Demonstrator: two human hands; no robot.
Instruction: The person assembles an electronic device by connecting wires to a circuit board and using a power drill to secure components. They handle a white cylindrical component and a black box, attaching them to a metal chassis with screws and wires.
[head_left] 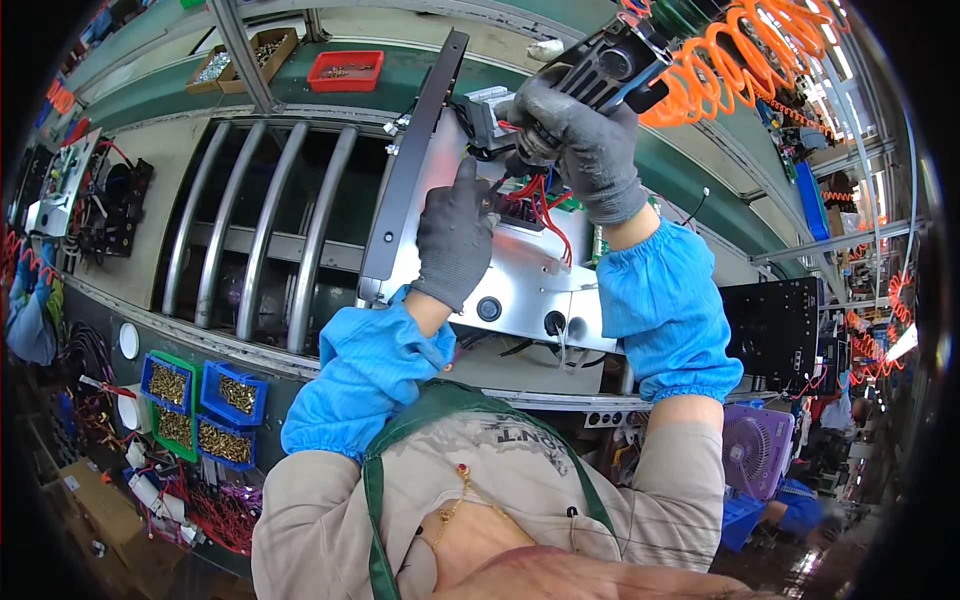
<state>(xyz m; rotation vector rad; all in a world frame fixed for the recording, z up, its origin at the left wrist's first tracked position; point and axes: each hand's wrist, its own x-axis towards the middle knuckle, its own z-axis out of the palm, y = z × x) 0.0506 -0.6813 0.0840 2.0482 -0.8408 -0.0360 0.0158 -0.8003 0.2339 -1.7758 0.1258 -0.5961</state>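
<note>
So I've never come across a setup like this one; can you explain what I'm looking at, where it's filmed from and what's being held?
There is no robot here: these are a person's own two hands in grey gloves. The single picture comes from a wide fisheye camera on their head, looking down, so straight edges bend near the rim.

The right hand grips a dark power tool, pointed down into an open metal unit with red wires. The left hand is close to the tool's tip; whether it pinches something small is unclear.

To the left are metal rollers and, lower down, small bins of brass-coloured parts. An orange coiled hose hangs at upper right.
</note>
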